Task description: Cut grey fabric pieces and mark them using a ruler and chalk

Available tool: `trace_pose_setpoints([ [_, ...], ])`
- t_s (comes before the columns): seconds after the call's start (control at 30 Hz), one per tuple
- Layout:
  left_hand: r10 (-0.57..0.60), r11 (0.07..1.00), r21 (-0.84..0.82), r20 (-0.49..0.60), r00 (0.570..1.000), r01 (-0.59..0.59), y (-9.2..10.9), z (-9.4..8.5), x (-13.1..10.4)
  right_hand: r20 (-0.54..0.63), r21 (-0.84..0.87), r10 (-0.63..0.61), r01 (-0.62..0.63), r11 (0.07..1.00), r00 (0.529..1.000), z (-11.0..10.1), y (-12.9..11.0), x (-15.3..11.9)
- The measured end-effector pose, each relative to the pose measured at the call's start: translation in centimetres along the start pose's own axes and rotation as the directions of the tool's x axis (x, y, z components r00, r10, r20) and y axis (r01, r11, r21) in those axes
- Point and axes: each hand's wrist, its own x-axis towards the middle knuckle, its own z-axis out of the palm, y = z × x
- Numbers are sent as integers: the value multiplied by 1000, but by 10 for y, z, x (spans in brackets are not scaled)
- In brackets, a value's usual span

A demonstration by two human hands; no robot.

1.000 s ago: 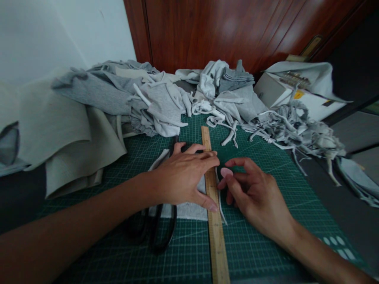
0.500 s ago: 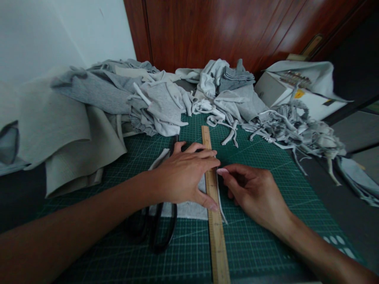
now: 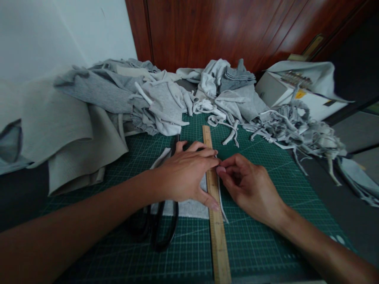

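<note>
A spread left hand (image 3: pixel 186 173) presses a wooden ruler (image 3: pixel 217 232), pointing away, over gray fabric (image 3: pixel 194 209); the right hand (image 3: pixel 253 183), fingertips bunched, hold unclear, sits by the ruler's right edge

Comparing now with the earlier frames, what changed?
The right hand moved left to beside the ruler, its thumb and index finger closer together; whether they pinch the fabric is unclear. The left hand stayed spread over ruler and fabric; the scissors stayed put.
</note>
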Motion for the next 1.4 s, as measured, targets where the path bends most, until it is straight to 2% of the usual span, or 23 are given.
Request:
trace_pose_setpoints([
  [0.2,-16,1000,7,17,1000,16,2,-2,1,-19,-3,15,-15,1000,1000,3,1,3],
  [0.67,-24,999,24,29,999,23,1,-2,2,20,56,5,-6,998,1000,2,2,8],
  [0.87,-17,1000,13,25,1000,17,0,-1,2,93,143,-2,-11,990,996,-1,2,10],
  [1.0,-20,1000,8,33,999,20,1,-2,1,122,200,25,-49,979,992,-5,-1,3],
  [1.23,-40,999,35,64,997,38,0,-2,1,216,221,91,-139,965,972,-8,-8,-16],
  [1.4,-44,998,38,63,997,42,0,-2,2,234,209,100,-150,966,967,-9,-7,-16],
])
